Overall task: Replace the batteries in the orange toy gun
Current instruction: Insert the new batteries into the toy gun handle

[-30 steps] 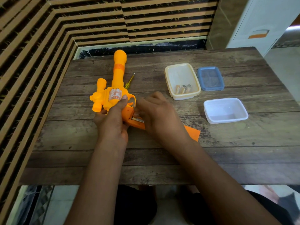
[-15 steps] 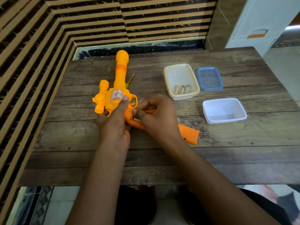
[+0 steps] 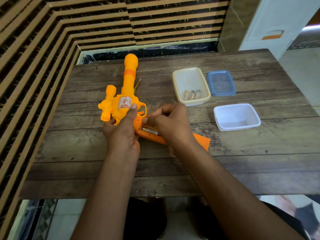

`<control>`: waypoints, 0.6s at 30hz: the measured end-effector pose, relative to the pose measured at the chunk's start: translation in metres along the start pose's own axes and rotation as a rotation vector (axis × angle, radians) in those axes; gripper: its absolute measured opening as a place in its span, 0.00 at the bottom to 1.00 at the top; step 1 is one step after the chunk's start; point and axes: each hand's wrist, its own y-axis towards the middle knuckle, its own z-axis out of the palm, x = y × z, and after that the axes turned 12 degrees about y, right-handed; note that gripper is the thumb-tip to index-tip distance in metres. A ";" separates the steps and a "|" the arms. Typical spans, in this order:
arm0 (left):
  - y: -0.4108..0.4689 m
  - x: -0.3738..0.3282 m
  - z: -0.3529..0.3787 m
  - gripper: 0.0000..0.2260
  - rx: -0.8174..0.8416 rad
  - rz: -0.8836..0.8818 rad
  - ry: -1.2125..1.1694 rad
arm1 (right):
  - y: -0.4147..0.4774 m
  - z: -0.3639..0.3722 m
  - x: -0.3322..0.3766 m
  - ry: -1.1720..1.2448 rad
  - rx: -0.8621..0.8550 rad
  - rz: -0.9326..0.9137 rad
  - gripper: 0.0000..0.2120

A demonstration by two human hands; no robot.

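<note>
1. On the wooden plank table [image 3: 242, 161] lies the orange plastic toy gun [image 3: 129, 80], left hand [image 3: 121, 132] wrapped round its body, thumb on the drum.
2. Right hand [image 3: 170, 122] curls over the open grip; whether its fingers pinch anything, I cannot tell.
3. Risk: the cylindrical battery [image 3: 149, 131] seated there could spring out or jam if levered crookedly.

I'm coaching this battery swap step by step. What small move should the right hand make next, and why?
Probably pry the battery out of the open grip: the left hand grips the toy gun, the right hand is curled right over that battery, and the white tub looks empty.
</note>
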 end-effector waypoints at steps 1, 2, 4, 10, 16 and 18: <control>0.000 0.001 0.000 0.22 0.000 0.002 -0.005 | 0.000 0.000 0.001 -0.007 0.001 0.007 0.05; -0.001 0.001 0.001 0.22 0.003 0.005 -0.008 | 0.001 0.000 0.001 -0.012 0.000 0.015 0.04; -0.001 0.002 0.001 0.23 0.003 0.007 -0.006 | 0.001 0.000 0.002 -0.018 -0.009 0.031 0.04; 0.002 0.004 0.001 0.24 -0.005 0.010 -0.008 | 0.002 0.001 0.001 -0.048 -0.028 0.055 0.04; 0.002 0.003 0.002 0.24 -0.017 0.006 -0.004 | 0.004 0.003 -0.009 -0.043 -0.056 0.023 0.04; 0.004 0.002 0.002 0.25 -0.011 -0.002 -0.013 | 0.002 0.001 -0.009 -0.014 -0.036 0.033 0.04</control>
